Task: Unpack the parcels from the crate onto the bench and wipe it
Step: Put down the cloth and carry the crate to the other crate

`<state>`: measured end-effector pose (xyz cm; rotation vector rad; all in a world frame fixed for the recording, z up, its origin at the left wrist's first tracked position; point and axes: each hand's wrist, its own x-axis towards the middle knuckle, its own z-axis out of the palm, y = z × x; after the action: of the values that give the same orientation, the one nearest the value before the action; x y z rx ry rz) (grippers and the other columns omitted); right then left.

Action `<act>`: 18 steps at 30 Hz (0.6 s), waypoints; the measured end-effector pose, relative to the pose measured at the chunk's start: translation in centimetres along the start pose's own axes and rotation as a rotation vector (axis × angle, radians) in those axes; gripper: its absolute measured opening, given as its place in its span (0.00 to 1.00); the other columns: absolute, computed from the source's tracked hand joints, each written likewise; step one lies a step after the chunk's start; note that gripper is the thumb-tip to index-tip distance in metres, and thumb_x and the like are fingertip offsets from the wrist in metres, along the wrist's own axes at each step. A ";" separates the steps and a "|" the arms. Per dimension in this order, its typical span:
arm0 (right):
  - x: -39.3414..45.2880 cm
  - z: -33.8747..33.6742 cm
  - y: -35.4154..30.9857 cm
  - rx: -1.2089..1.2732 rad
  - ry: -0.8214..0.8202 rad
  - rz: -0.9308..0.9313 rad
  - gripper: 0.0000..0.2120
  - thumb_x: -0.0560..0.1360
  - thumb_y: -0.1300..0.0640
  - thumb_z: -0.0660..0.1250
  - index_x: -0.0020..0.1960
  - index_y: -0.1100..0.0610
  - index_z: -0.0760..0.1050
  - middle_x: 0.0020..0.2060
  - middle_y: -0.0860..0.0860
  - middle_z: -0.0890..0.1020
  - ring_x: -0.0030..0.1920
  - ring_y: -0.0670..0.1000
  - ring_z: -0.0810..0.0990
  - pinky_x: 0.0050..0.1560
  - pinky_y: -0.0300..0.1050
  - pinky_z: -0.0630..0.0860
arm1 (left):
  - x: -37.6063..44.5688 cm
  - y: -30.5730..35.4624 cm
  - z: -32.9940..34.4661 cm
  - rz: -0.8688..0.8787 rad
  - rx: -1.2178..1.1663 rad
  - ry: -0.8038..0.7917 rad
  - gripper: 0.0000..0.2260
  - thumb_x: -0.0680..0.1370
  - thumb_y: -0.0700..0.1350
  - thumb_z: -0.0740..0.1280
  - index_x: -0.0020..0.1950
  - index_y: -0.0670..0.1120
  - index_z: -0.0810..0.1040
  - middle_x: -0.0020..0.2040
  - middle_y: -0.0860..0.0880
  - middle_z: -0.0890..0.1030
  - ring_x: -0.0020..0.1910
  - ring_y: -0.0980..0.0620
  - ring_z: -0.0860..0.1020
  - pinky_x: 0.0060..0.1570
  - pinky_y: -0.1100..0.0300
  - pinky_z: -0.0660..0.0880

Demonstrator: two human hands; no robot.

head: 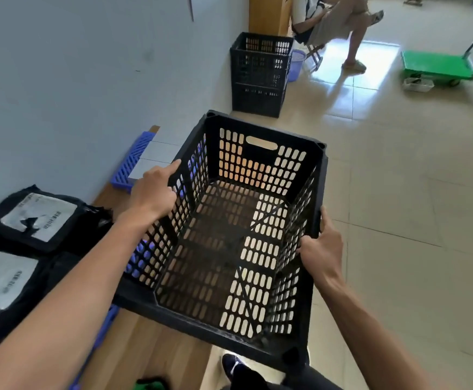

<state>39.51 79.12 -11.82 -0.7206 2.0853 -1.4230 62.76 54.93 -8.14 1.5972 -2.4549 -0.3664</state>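
Observation:
A black perforated plastic crate (260, 167) fills the middle of the view, held in the air beside the wooden bench (142, 342), and nothing lies inside it. My left hand (152, 192) grips its left rim, the index finger stretched along the edge. My right hand (321, 249) grips the right rim, thumb on top. Two black parcels with white labels lie on the bench at the left, one (37, 218) behind the other (3, 277). A bit of green (151, 385) shows at the bottom edge.
A blue slatted plastic piece (132, 159) and white boxes (159, 156) lie at the bench's far end against the wall. A stack of black crates (259, 77) stands on the floor beyond. A person sits on a stool (334, 21); a green trolley (438, 66) stands far right.

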 end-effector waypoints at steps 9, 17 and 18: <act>7.0 -9.7 2.0 -0.089 0.074 -0.040 0.40 0.73 0.78 0.60 0.82 0.60 0.56 0.60 0.47 0.75 0.43 0.33 0.82 0.40 0.27 0.78 | 2.4 11.1 2.7 0.113 -0.096 0.008 0.34 0.75 0.32 0.66 0.79 0.52 0.67 0.65 0.38 0.79 0.60 0.36 0.78 0.56 0.42 0.76; 15.2 -19.2 4.7 -0.166 0.085 -0.042 0.36 0.74 0.77 0.60 0.80 0.60 0.61 0.57 0.56 0.84 0.38 0.44 0.84 0.38 0.36 0.82 | 5.9 22.5 6.7 0.169 -0.109 -0.018 0.35 0.75 0.32 0.66 0.80 0.51 0.65 0.65 0.41 0.80 0.60 0.41 0.79 0.55 0.48 0.78; 16.4 -20.2 4.9 -0.163 0.079 -0.046 0.36 0.74 0.77 0.60 0.80 0.60 0.61 0.57 0.55 0.84 0.38 0.44 0.84 0.40 0.37 0.83 | 6.4 23.8 7.0 0.165 -0.111 -0.010 0.34 0.75 0.32 0.66 0.80 0.51 0.65 0.66 0.41 0.79 0.60 0.42 0.79 0.55 0.51 0.77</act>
<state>13.34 83.11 -11.83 -0.7927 2.2801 -1.3369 37.52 59.08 -7.37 1.3421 -2.5037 -0.4759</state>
